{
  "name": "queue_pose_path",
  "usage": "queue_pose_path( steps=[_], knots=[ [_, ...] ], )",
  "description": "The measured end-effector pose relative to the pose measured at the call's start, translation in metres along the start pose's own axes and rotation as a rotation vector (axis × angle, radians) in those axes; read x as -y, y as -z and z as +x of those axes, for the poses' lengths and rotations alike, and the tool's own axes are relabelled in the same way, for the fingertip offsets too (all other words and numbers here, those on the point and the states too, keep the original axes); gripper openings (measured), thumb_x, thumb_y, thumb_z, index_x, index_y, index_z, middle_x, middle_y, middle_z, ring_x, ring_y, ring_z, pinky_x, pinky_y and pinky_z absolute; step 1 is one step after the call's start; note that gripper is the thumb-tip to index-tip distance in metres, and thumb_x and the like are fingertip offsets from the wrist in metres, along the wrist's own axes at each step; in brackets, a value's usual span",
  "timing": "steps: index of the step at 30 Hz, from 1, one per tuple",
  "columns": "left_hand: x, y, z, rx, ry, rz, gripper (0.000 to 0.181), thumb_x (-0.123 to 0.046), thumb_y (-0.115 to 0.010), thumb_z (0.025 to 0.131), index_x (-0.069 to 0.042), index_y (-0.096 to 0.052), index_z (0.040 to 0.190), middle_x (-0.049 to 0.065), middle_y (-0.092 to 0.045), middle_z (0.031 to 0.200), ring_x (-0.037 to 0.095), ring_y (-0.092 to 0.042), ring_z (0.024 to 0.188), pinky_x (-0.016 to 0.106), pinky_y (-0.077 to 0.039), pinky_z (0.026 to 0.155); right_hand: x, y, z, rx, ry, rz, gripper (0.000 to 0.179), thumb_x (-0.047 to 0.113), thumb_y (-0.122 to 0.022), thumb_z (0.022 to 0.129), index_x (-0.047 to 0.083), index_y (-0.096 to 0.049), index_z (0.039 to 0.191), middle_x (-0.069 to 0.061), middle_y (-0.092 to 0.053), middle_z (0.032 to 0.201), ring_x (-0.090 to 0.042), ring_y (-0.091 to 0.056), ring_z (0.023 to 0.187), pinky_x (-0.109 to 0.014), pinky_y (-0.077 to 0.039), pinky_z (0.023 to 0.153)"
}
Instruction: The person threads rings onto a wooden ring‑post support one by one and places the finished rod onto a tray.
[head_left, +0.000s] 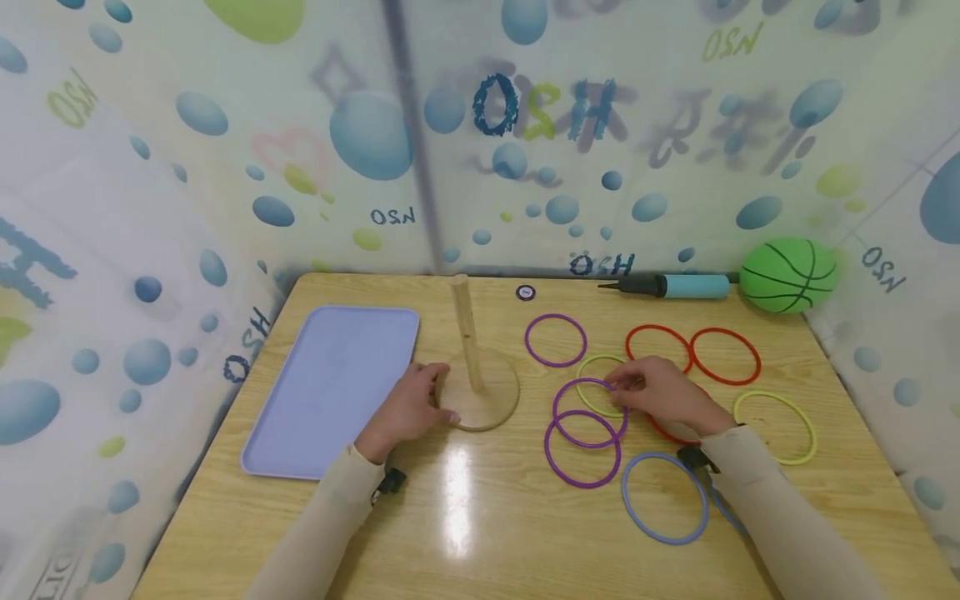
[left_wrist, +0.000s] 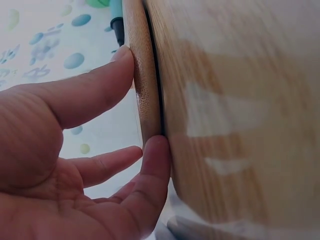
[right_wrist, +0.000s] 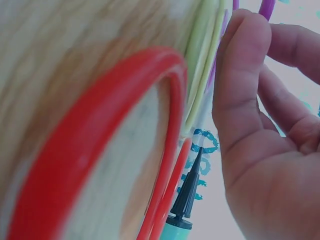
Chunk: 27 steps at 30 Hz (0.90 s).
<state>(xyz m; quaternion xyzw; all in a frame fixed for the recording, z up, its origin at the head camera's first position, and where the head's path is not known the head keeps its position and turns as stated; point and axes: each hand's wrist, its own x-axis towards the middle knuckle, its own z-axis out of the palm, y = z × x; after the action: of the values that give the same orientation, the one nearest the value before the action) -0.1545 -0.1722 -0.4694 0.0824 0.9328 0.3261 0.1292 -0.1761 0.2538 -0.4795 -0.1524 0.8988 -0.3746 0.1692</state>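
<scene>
At the wooden base (head_left: 497,408) on the tabletop (head_left: 525,533), the left hand (head_left: 408,407) is resting with thumb and fingers spread apart, touching the edge; farther right, the right hand (head_left: 663,392) is pinching a purple ring (head_left: 556,410) that is overlapping a yellow-green ring (head_left: 578,384); only the left wrist view is showing a dark line (left_wrist: 160,95) under the base; only the head view is showing a blue ring (head_left: 666,542).

3 purple rings (head_left: 590,381), tan wooden stand (head_left: 473,367), black-lined green ball (head_left: 787,275)
</scene>
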Motion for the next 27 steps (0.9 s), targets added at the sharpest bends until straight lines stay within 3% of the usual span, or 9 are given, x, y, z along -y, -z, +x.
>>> queue_pose_path(
  steps=[12,16,27],
  knots=[
    [0.002,-0.001,-0.001,-0.003,-0.006,-0.019,0.088,-0.022,-0.093,0.082,-0.003,-0.048,0.156,0.019,-0.054,0.127,0.026,-0.055,0.104,0.041,-0.049,0.090,0.014,0.003,-0.010,0.021,-0.012,0.161,0.030,0.018,-0.072,0.102,0.006,-0.076,0.129,-0.013,-0.074,0.111,-0.019,-0.074,0.091,-0.029,-0.063,0.076],
    [0.002,-0.002,-0.001,-0.012,-0.002,-0.015,0.089,-0.023,-0.092,0.083,-0.003,-0.047,0.157,0.019,-0.053,0.132,0.027,-0.057,0.109,0.043,-0.050,0.092,0.023,0.003,-0.011,0.024,-0.029,0.228,0.033,0.021,-0.072,0.102,0.006,-0.074,0.132,-0.015,-0.074,0.114,-0.020,-0.075,0.091,-0.034,-0.064,0.078],
    [0.001,-0.004,-0.003,-0.026,-0.031,0.026,0.089,-0.023,-0.092,0.084,0.000,-0.047,0.157,0.021,-0.053,0.136,0.022,-0.057,0.098,0.040,-0.051,0.088,0.052,0.006,-0.021,-0.006,-0.032,0.338,0.040,0.025,-0.075,0.101,0.002,-0.071,0.134,-0.023,-0.073,0.116,-0.021,-0.078,0.090,-0.044,-0.065,0.082]
  ],
)
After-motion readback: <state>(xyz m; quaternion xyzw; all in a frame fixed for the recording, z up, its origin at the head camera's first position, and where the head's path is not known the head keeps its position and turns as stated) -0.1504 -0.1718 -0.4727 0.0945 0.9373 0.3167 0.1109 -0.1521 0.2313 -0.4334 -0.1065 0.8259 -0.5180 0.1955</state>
